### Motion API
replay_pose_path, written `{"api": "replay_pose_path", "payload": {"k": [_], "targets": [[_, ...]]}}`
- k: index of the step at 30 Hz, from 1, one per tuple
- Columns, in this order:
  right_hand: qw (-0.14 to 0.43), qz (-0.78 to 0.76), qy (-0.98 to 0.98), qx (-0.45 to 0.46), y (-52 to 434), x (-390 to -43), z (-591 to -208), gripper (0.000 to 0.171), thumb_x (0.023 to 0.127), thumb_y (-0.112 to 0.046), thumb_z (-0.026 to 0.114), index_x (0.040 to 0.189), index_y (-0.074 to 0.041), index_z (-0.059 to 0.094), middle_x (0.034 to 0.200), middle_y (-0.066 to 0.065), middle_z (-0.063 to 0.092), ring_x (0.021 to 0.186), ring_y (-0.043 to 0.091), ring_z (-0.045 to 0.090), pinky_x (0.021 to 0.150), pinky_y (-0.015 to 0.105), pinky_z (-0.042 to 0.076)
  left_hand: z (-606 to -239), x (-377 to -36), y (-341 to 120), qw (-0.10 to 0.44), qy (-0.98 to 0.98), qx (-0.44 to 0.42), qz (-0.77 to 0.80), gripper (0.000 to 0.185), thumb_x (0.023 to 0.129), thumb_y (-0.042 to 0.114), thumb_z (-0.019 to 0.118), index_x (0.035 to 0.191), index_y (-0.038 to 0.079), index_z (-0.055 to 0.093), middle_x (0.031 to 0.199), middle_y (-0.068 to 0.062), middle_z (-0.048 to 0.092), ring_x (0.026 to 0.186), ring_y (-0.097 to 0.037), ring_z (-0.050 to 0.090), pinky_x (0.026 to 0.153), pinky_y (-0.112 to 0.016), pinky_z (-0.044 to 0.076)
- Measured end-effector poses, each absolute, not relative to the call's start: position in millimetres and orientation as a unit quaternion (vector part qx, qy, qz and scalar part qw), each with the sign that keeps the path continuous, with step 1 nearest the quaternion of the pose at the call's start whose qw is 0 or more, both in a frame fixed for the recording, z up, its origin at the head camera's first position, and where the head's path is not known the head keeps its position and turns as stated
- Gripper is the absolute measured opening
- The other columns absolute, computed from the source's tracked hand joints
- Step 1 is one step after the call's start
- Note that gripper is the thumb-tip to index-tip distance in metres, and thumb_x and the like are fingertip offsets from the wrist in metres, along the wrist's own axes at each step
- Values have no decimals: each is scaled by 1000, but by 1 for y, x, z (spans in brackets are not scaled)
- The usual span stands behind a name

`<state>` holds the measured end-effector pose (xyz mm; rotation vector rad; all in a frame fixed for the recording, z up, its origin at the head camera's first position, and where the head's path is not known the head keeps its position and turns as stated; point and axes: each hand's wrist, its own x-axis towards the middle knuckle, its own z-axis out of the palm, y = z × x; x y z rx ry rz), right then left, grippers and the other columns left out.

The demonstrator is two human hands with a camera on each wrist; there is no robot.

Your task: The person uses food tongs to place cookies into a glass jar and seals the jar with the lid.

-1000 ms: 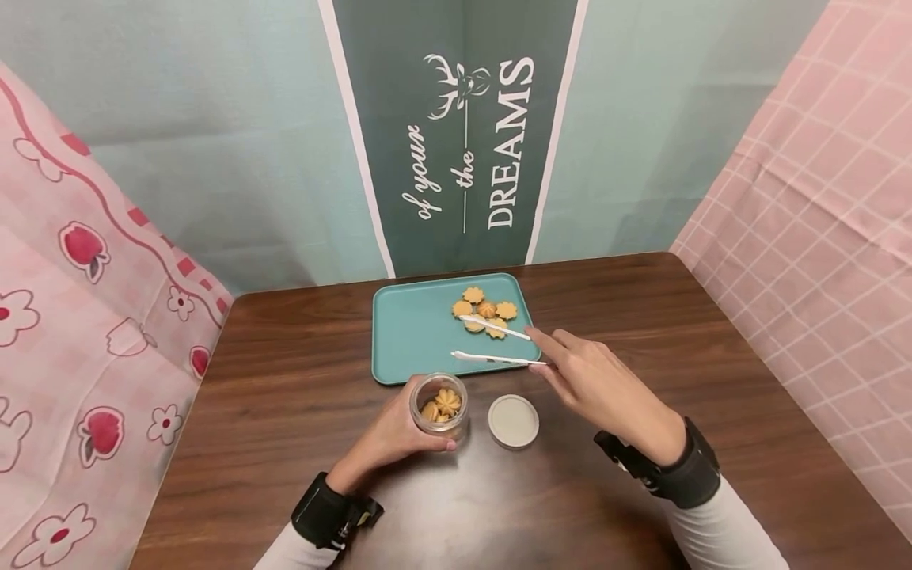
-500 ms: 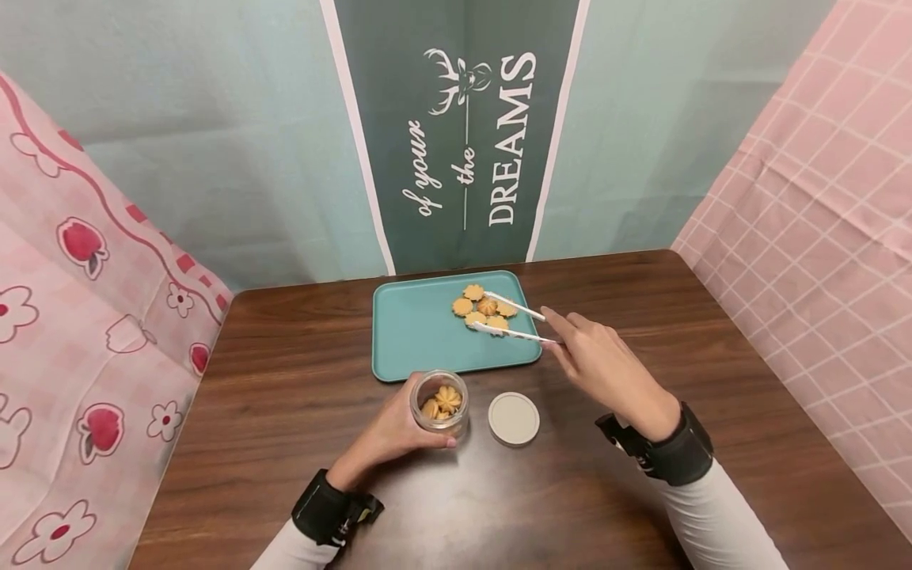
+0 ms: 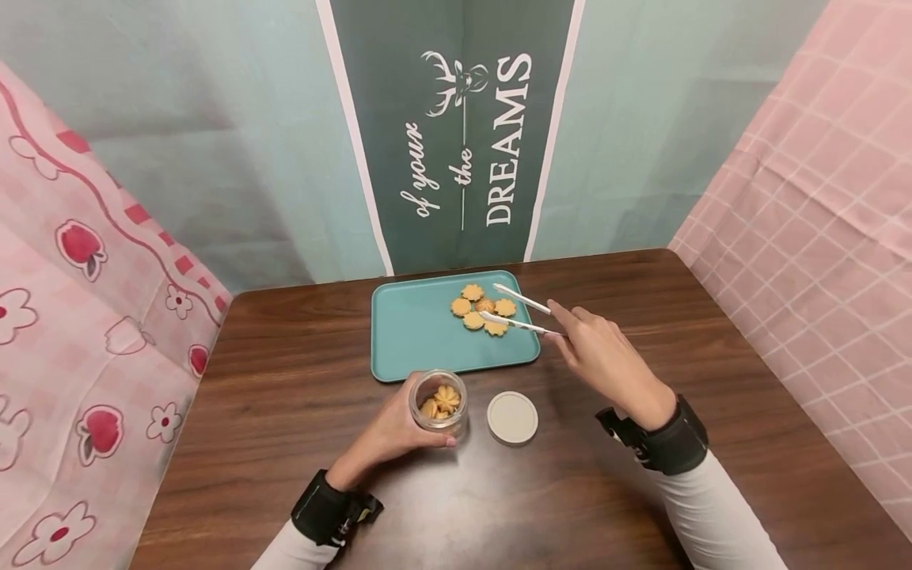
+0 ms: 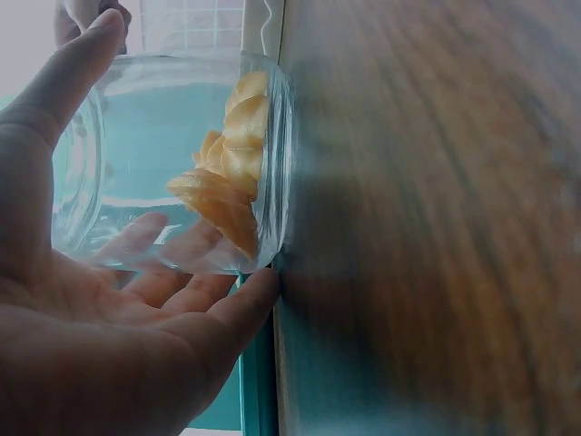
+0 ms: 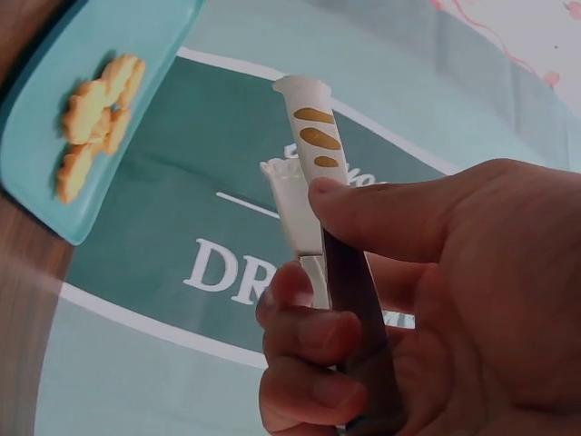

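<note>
Tongs (image 3: 518, 311) tips blurred among cookies (image 3: 483, 310)

table (image 3: 285, 443): dark wood grain | lid (image 3: 512, 417): round, pale, lying flat on the table | banner (image 3: 456, 134): dark green, deer emblem, "of your the DREAMS" | side cloths: pink strawberry print (image 3: 78, 317), pink grid (image 3: 819, 222)
</note>
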<state>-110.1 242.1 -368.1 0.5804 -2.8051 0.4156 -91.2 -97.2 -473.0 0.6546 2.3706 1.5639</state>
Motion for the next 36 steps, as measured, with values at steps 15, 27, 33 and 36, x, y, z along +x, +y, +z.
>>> {"api": "replay_pose_path", "payload": {"k": [15,27,33,36], "targets": [[83,134,-973,170,241,-115,-375,47,101,-11,72,141,9,59,86,17,63,65,25,58,52,36,44,-473,-90,-102,101,817,224,522,96,68,29,103,147,11,52,140,-6,65,129,-24,60,113,-50,45],[41,131,-976,168,241,-125,-392,47,101,-12,71,140,13,59,90,21,67,69,26,59,55,38,47,-473,-89,-100,106,813,223,527,96,68,28,103,148,10,51,141,-7,65,131,-24,60,113,-52,44],[14,128,-978,163,241,-131,-399,48,101,-12,72,141,13,58,93,21,68,74,28,64,57,40,51,-470,-89,-100,114,814,222,525,96,68,30,103,147,11,51,142,-6,65,132,-24,59,114,-52,44],[8,129,-978,164,240,-134,-400,49,102,-12,71,141,13,57,91,20,67,72,26,63,56,39,50,-468,-90,-99,115,814,219,526,96,68,31,103,147,11,52,141,-5,65,130,-23,60,114,-51,44]]}}
